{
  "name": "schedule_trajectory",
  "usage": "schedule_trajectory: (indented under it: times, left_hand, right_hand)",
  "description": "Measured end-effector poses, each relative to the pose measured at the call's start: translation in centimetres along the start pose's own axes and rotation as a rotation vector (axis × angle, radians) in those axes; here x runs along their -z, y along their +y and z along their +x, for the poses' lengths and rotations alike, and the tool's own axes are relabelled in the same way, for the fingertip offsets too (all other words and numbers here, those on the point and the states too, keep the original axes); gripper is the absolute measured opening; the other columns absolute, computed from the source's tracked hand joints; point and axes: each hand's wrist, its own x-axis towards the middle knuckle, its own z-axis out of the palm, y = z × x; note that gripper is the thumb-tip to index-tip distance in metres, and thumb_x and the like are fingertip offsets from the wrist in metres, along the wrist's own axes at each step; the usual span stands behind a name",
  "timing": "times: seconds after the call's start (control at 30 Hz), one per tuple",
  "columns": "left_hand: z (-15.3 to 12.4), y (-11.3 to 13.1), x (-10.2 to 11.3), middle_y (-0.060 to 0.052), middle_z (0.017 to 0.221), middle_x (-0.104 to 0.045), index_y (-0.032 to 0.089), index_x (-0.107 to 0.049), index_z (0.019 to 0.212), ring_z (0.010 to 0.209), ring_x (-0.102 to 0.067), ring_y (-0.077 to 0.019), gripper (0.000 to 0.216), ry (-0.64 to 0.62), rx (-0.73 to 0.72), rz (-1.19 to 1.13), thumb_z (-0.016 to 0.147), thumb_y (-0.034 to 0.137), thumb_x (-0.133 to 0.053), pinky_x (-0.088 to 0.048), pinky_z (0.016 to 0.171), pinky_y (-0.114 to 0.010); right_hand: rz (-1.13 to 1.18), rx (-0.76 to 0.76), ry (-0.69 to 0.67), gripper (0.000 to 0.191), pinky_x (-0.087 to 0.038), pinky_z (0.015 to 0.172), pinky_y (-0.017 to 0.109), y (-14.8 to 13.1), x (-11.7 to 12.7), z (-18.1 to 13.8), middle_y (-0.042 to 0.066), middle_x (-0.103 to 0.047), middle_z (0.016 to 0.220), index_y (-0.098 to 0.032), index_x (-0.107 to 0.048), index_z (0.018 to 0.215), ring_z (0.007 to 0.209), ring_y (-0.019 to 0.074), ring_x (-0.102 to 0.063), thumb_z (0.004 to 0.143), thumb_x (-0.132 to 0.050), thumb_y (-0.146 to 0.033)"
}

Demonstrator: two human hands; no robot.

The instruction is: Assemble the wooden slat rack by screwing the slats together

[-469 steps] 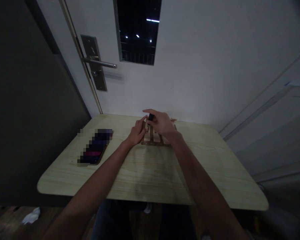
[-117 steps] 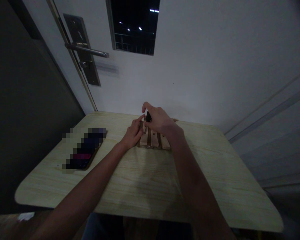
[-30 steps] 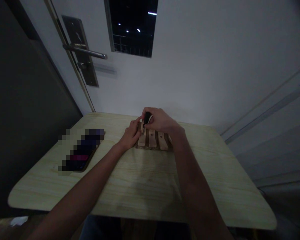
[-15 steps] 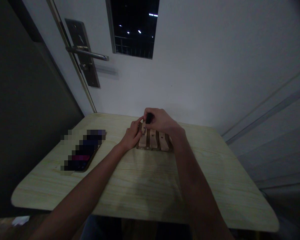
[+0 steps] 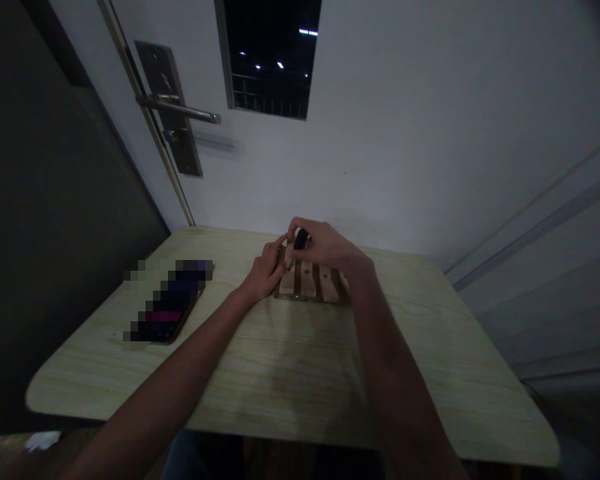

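Note:
Toward the far side of the table lies a flat tray-like piece [image 5: 295, 297] with a shiny front edge, holding several pale wooden blocks [image 5: 309, 285] in a row with dark gaps between. Small dark holes show in some blocks. My right hand [image 5: 325, 243] is closed around a short black-handled screwdriver [image 5: 301, 239], its thin shaft slanting down to the leftmost block; the tip's contact is too dim to make out. My left hand [image 5: 265, 272] rests at the tray's left edge, fingers stretched out along the leftmost block. My right wrist hides the tray's right end.
A phone [image 5: 173, 303], partly pixelated, lies on the left of the light wooden table [image 5: 280, 373]. Behind the table stands a white door [image 5: 405, 133] with a metal lever handle [image 5: 190, 112] and a dark window [image 5: 273, 57]. A dark panel rises at the left.
The black handle has tilted slightly in my right hand. My left hand stays at the tray's left edge. The whole view has shifted a little.

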Motion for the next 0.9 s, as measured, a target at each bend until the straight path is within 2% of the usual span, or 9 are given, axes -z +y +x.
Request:
schedule_trajectory:
  times: [0.13,0.27,0.43,0.57,0.77,0.9]
  left_hand:
    - [0.0,-0.2,-0.1,-0.017,0.136,-0.045,0.020,-0.021,0.151,0.122,-0.046,-0.0325,0.062,-0.006,0.003,0.009,0.093,0.038,-0.037,-0.041,0.099,-0.056]
    - [0.0,-0.5,-0.2,-0.017,0.138,-0.045,0.020,-0.022,0.150,0.124,-0.044,-0.0331,0.061,0.000,-0.005,0.012,0.094,0.039,-0.038,-0.041,0.098,-0.055]
    - [0.0,-0.4,-0.1,-0.016,0.137,-0.045,0.022,-0.021,0.151,0.121,-0.046,-0.0315,0.061,-0.004,-0.002,0.010,0.094,0.038,-0.038,-0.042,0.097,-0.054]
    - [0.0,-0.2,-0.1,-0.017,0.136,-0.044,0.020,-0.021,0.151,0.122,-0.046,-0.0322,0.063,-0.006,0.006,0.003,0.093,0.039,-0.038,-0.041,0.099,-0.055]
    - [0.0,0.1,0.0,-0.017,0.141,-0.041,0.021,-0.021,0.151,0.128,-0.042,-0.0330,0.062,-0.013,0.005,-0.018,0.093,0.037,-0.037,-0.038,0.104,-0.057]
    - [0.1,-0.1,-0.1,-0.016,0.140,-0.042,0.022,-0.019,0.151,0.127,-0.043,-0.0322,0.062,-0.007,0.002,-0.018,0.093,0.036,-0.037,-0.038,0.103,-0.056]
  right_hand:
    - [0.069,0.038,0.026,0.023,-0.043,0.072,0.027,0.1,0.1,0.1,-0.002,-0.060,0.082,-0.021,-0.053,0.088,0.077,0.0140,-0.056,0.070,-0.066,-0.017]
    - [0.089,0.066,-0.011,0.022,-0.044,0.072,0.027,0.1,-0.1,0.2,-0.001,-0.063,0.085,-0.021,-0.054,0.089,0.077,0.0138,-0.058,0.071,-0.063,-0.014]
    - [-0.006,0.029,0.010,0.020,-0.044,0.071,0.028,-0.1,-0.1,0.3,0.002,-0.064,0.084,-0.020,-0.054,0.085,0.075,0.0152,-0.059,0.070,-0.065,-0.014]
    - [-0.063,-0.002,0.046,0.022,-0.041,0.068,0.028,-0.4,-0.2,0.4,-0.001,-0.061,0.077,-0.020,-0.054,0.089,0.071,0.0145,-0.056,0.071,-0.064,-0.015]
    - [-0.273,-0.096,0.105,0.015,-0.039,0.071,0.030,-0.4,-1.1,1.0,0.003,-0.061,0.081,-0.020,-0.052,0.082,0.076,0.0168,-0.054,0.075,-0.065,-0.022]
    - [-0.138,0.015,0.101,0.023,-0.040,0.073,0.028,-0.1,-1.3,1.0,0.001,-0.060,0.084,-0.021,-0.051,0.092,0.078,0.0157,-0.053,0.073,-0.063,-0.018]
